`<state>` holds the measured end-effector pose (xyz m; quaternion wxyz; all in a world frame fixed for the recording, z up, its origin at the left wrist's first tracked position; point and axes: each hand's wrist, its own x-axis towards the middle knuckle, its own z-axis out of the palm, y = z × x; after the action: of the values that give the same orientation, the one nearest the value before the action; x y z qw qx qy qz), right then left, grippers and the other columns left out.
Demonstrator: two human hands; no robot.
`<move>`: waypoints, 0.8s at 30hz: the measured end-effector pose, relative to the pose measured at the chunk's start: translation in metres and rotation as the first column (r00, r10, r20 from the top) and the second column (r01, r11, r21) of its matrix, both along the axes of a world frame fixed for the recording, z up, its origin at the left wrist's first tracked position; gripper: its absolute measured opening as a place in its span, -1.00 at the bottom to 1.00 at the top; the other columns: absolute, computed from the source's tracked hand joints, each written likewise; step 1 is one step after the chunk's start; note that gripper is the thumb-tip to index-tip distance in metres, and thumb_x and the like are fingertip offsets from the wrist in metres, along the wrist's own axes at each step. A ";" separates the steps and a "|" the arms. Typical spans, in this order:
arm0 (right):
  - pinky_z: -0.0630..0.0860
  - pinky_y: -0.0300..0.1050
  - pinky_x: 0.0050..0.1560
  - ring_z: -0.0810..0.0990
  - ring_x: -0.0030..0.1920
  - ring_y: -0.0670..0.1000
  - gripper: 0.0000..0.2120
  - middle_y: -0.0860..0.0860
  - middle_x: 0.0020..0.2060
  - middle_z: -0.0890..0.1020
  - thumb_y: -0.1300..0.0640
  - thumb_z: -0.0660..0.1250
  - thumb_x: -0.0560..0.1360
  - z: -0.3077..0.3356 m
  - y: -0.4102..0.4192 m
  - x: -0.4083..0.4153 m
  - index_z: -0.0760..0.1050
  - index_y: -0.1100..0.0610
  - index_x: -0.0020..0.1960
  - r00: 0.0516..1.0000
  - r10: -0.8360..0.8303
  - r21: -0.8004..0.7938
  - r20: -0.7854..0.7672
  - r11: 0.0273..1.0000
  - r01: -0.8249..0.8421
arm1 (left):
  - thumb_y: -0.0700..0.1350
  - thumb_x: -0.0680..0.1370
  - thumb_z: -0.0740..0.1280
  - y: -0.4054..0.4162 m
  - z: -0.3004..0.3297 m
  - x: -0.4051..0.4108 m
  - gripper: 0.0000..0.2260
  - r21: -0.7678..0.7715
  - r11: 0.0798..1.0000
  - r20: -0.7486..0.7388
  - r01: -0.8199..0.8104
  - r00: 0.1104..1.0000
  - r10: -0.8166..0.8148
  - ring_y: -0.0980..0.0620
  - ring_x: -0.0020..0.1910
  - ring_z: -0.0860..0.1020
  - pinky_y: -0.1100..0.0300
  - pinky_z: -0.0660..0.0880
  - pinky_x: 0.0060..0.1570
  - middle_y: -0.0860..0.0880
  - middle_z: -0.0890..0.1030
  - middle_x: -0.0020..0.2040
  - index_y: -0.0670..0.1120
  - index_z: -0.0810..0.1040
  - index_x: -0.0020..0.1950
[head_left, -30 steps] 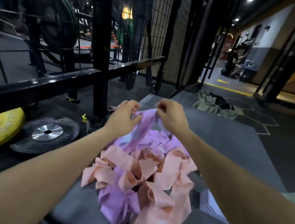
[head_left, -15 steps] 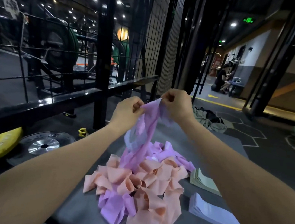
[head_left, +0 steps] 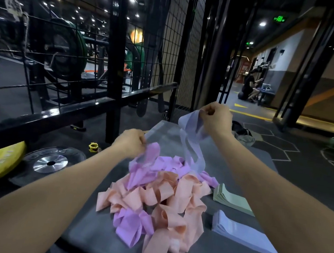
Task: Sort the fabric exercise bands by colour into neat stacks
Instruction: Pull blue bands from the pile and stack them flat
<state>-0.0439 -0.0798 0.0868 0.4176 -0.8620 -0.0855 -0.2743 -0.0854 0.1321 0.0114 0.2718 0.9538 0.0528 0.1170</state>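
**Blue band lifted out of the heap**

The right hand (head_left: 215, 118) pinches a pale blue band (head_left: 191, 141) that hangs down to the pink and purple heap (head_left: 158, 196) below. The left hand (head_left: 131, 143), lower, grips a purple band (head_left: 147, 159). Green stack (head_left: 230, 200) and blue stack (head_left: 241, 234) lie right of the heap.

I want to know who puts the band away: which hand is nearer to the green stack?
Right. The right hand is raised behind the green stack, pinching a lavender band; the left hand is across the pile, farther away.
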 end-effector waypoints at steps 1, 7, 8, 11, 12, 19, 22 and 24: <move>0.25 -0.36 -0.44 0.47 -0.21 -0.02 -0.89 0.01 -0.26 0.54 0.26 0.27 0.50 -0.003 0.000 -0.001 0.57 0.18 -0.13 1.000 0.010 0.010 -0.011 1.000 -0.010 | -0.19 0.46 0.33 -0.005 -0.002 0.002 -0.88 -0.021 0.999 0.013 0.048 0.999 -0.047 -0.10 -0.04 0.56 0.07 0.51 0.03 -0.09 0.60 -0.02 -0.10 0.54 -0.02; 0.27 -0.47 -0.49 0.44 -0.29 -0.03 -0.92 0.04 -0.32 0.53 0.26 0.32 0.48 -0.019 -0.003 -0.004 0.56 0.18 -0.17 0.995 0.099 0.056 -0.024 0.994 -0.097 | -0.03 0.45 0.44 -0.051 0.005 -0.005 -0.59 -0.349 0.901 0.077 0.259 0.966 -0.247 0.00 0.02 0.47 0.18 0.39 -0.03 -0.03 0.48 0.04 -0.10 0.39 0.21; 0.29 -0.43 -0.46 0.43 -0.30 -0.04 -0.92 0.03 -0.34 0.51 0.27 0.32 0.48 -0.020 -0.004 -0.004 0.56 0.19 -0.17 0.994 0.103 0.070 -0.021 0.992 -0.101 | -0.06 0.43 0.46 -0.057 0.005 -0.007 -0.54 -0.341 0.897 0.064 0.280 0.959 -0.275 -0.02 0.03 0.47 0.15 0.42 -0.02 -0.04 0.48 0.05 -0.12 0.38 0.25; 0.26 -0.41 -0.47 0.38 -0.37 -0.07 -0.88 -0.05 -0.45 0.45 0.27 0.34 0.47 -0.023 -0.012 -0.006 0.52 0.13 -0.23 0.995 0.101 0.100 -0.011 0.990 -0.099 | -0.18 0.48 0.39 -0.067 -0.006 -0.005 -0.59 -0.278 0.927 0.113 0.252 0.967 -0.229 -0.01 0.04 0.51 0.13 0.45 0.05 -0.06 0.52 0.11 -0.16 0.37 0.30; 0.25 -0.44 -0.49 0.37 -0.39 -0.09 -0.86 -0.07 -0.45 0.45 0.27 0.34 0.47 -0.024 -0.016 -0.007 0.51 0.11 -0.24 0.995 0.102 0.094 -0.016 0.990 -0.100 | -0.19 0.51 0.35 -0.067 -0.008 -0.004 -0.64 -0.317 0.915 0.141 0.251 0.966 -0.216 0.03 0.00 0.53 0.17 0.47 0.01 -0.04 0.54 0.11 -0.14 0.39 0.28; 0.42 -0.26 -0.22 0.51 -0.20 -0.04 -0.77 0.07 -0.23 0.61 0.41 0.26 0.44 -0.048 -0.041 -0.015 0.65 0.23 -0.05 0.972 0.160 -0.065 -0.172 0.983 -0.174 | -0.01 0.61 0.18 -0.048 -0.007 -0.006 -0.72 -0.742 0.608 0.136 0.281 0.952 -0.274 0.05 -0.21 0.67 0.24 0.58 -0.21 -0.15 0.61 0.01 -0.21 0.46 0.11; 0.49 -0.25 -0.11 0.54 -0.31 -0.27 -0.64 0.01 -0.22 0.63 0.50 0.21 0.40 -0.056 -0.035 -0.023 0.63 0.16 -0.04 0.894 0.320 -0.075 -0.312 0.930 -0.359 | -0.04 0.62 0.17 -0.047 -0.005 -0.007 -0.78 -0.812 0.514 0.151 0.276 0.950 -0.272 0.09 -0.25 0.66 0.32 0.55 -0.32 -0.09 0.58 -0.04 -0.17 0.50 0.02; 0.46 -0.45 -0.14 0.51 -0.37 -0.39 -0.68 -0.07 -0.22 0.61 0.49 0.20 0.44 -0.055 -0.029 -0.029 0.61 0.20 0.01 0.866 0.392 -0.011 -0.310 0.910 -0.415 | -0.05 0.62 0.17 -0.049 -0.001 -0.006 -0.78 -0.847 0.467 0.139 0.256 0.953 -0.270 0.07 -0.21 0.66 0.36 0.51 -0.34 -0.09 0.59 -0.05 -0.16 0.52 -0.02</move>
<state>-0.0727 -0.1092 0.0315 0.4402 -0.8720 -0.2098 -0.0431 -0.0917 0.0828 0.0105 0.7206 0.6916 -0.0414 0.0258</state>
